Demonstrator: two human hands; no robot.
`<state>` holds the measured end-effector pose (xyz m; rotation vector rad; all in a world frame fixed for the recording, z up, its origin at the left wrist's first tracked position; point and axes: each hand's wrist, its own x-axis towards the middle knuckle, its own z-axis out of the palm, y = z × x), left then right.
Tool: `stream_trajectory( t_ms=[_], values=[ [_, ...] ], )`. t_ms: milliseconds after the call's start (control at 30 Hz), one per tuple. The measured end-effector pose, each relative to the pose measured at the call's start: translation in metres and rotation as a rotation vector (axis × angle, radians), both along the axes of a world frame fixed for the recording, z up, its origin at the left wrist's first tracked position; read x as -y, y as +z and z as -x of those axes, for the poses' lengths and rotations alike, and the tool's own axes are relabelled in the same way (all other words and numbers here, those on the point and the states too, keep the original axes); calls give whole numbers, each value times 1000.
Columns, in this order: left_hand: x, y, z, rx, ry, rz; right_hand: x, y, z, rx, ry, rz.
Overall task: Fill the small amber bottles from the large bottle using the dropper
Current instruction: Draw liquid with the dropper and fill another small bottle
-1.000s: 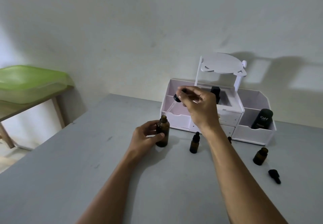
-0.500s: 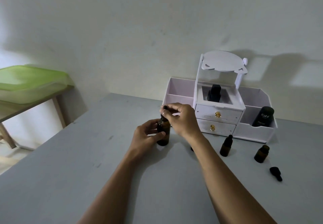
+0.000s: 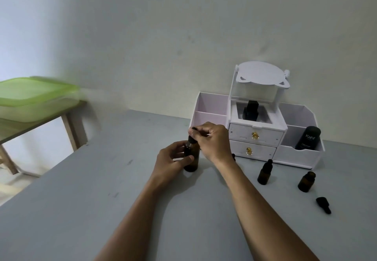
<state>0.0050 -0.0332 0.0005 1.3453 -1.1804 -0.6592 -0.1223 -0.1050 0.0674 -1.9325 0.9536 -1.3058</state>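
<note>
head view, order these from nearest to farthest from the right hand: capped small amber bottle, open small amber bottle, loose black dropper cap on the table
From the right hand:
1. Capped small amber bottle, just to its right, in front of the drawers.
2. Open small amber bottle, further right.
3. Loose black dropper cap, far right, lying nearest the table's front.

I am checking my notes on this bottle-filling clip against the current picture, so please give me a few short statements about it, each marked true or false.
1. The left hand grips the large bottle standing on the table. True.
2. The right hand holds the dropper at the large bottle's mouth. True.
3. The open small bottle lies on its side. False: it stands upright.
4. A loose cap lies on the table near the open small bottle. True.
5. The black tube stands in the organizer's left compartment. False: it is in the right one.
6. The capped small bottle is in a drawer. False: it stands on the table.
</note>
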Motion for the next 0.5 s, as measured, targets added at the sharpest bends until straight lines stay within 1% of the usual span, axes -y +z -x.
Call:
stream_trajectory(
  t_ms=[200,400,500],
  values=[
    [-1,0,-2,30,7,-9,-2,0,-1,-22,-21,28],
    [-1,0,-2,31,18,-2,-3,6,2,-44,-8,-12],
    [0,-1,-1,37,29,2,-6,19,7,5,37,-10]
  ],
)
